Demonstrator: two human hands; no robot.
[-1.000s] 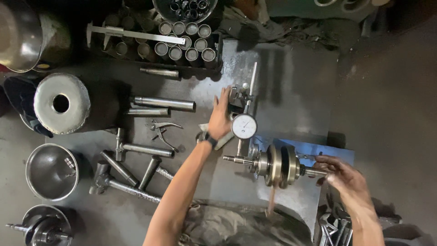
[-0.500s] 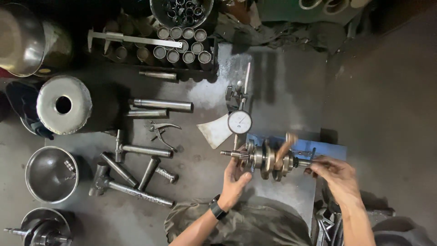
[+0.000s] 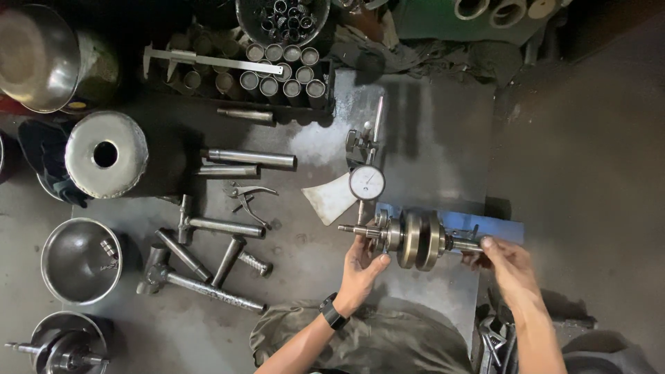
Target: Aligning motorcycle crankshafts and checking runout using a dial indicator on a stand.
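Head view, looking straight down: crankshaft (image 3: 415, 239) lying level at lower centre of the frame, carried on a blue stand (image 3: 485, 226) on the grey desk (image 3: 443, 138). Left hand (image 3: 360, 266) cupped beneath the left shaft end, fingers (image 3: 357, 244) curled up against it, touching rather than clamped. Right hand (image 3: 509, 266) pinching the right shaft end, fingers (image 3: 488, 244) closed on the stub. Dial gauge (image 3: 366, 183) standing just above the left shaft, stem reaching down toward it; cannot tell whether the tip touches.

Likely trouble from this position:
- Knocking the gauge with the left knuckles, close as they are beneath it, and so shifting its stand or spoiling the reading.
- Lifting one end more than the other, letting the heavy webs roll off the supports toward the lap.
- Catching the pale wedge-shaped sheet (image 3: 331, 197) just left of the gauge and dragging it under the shaft.
- Slipping on oily steel, given such a light hold at both ends.

Hammers (image 3: 201, 284) and loose steel bars (image 3: 249, 158) at left lie well apart, little risk there.
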